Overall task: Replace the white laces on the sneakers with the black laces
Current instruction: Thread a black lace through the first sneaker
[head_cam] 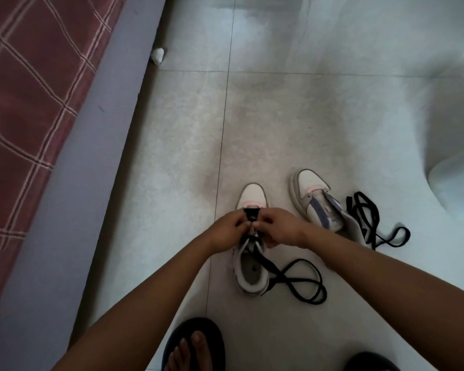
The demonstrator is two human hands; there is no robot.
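A white sneaker [252,274] stands on the tiled floor, toe pointing away from me. A black lace [298,279] crosses its lowest eyelets near the toe, and its loose end loops on the floor to the right of the heel. My left hand [229,228] and my right hand [277,228] meet over the sneaker's tongue, each pinching the black lace. A second white sneaker [316,202] lies to the right with no lace in it. Another black lace [370,223] is piled beside that one.
A bed with a red checked cover [30,103] and a grey side panel [73,210] runs along the left. A small white object [157,56] lies by the bed. My feet in dark sandals [194,346] are at the bottom edge.
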